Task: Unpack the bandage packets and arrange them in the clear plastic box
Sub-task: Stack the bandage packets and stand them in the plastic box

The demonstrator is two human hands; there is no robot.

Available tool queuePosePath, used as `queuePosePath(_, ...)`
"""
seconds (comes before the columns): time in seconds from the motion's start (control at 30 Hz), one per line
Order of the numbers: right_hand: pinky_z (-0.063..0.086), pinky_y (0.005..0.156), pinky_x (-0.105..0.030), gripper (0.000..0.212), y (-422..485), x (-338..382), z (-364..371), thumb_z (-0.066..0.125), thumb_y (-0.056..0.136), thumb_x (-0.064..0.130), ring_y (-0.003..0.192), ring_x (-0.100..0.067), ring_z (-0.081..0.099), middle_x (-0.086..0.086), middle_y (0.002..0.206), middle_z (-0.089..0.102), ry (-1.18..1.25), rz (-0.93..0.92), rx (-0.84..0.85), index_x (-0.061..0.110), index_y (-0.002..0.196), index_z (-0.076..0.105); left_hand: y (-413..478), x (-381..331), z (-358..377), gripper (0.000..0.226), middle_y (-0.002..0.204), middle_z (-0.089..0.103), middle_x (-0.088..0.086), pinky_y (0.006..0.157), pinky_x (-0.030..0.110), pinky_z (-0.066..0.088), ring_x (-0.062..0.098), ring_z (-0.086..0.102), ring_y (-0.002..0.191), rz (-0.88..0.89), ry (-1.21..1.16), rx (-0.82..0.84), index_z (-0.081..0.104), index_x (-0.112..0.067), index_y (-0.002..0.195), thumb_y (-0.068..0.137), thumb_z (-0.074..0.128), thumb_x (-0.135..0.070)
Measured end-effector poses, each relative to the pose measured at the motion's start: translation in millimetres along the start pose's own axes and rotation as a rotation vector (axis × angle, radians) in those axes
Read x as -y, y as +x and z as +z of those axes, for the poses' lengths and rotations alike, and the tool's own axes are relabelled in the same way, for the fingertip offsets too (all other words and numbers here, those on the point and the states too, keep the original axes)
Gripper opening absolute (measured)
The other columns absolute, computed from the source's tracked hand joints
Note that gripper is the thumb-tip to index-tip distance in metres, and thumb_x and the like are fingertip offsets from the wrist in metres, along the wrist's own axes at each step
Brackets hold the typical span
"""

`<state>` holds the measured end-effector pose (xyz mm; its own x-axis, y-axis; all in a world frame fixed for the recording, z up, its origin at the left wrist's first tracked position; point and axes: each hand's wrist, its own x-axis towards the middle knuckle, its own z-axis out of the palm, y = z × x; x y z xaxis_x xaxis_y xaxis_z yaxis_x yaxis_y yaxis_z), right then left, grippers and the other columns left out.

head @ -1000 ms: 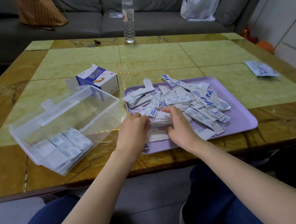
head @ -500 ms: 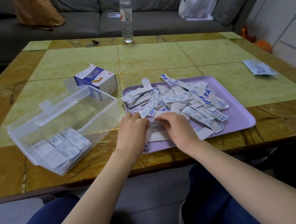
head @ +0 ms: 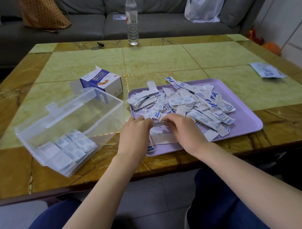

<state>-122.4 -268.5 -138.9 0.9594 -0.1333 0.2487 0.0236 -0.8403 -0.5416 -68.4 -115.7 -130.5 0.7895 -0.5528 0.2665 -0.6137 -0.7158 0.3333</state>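
While seemingly squaring a thin bunch of bandage packets [head: 158,124], pinching it end to end between left hand [head: 135,132] and right hand [head: 184,130], both curled round it, low over the near left corner of the lilac tray [head: 249,126]. Heaped across the tray's middle beyond, many loose packets [head: 189,101] left to sort; just off its left edge, the clear plastic box [head: 87,107], a few rows [head: 69,148] already stacked at its near end. Behind the box an opened carton [head: 103,81], at the table's [head: 161,61] far edge a water bottle [head: 132,20], at its right edge a flat pouch [head: 267,69], none across the short leftward path.
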Motion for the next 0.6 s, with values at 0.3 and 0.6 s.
queuePosePath(0.3,0.047,0.082,-0.01,0.019,3,21,1,0.042,0.095,0.0,0.101,-0.009,0.055,-0.001,0.11,0.056,0.453,0.16,-0.066,0.013,0.109,0.045,-7,-2,-19,0.019,0.081,0.061,0.006,0.067,0.03,0.045,0.019,0.057,0.074,-0.126,-0.47,-0.025,0.054,-0.012,0.097,0.096,0.038,-0.002)
queuePosePath(0.6,0.043,0.092,-0.017,0.033,-3,17,6,0.045,0.088,-0.011,0.1,-0.013,0.054,-0.002,0.106,0.055,0.045,-0.01,0.041,0.009,0.111,0.059,-12,7,-1,0.022,0.1,0.051,0.006,0.076,0.029,0.038,0.022,0.045,0.089,-0.053,-0.209,0.123,0.051,-0.012,0.103,0.09,0.041,0.003)
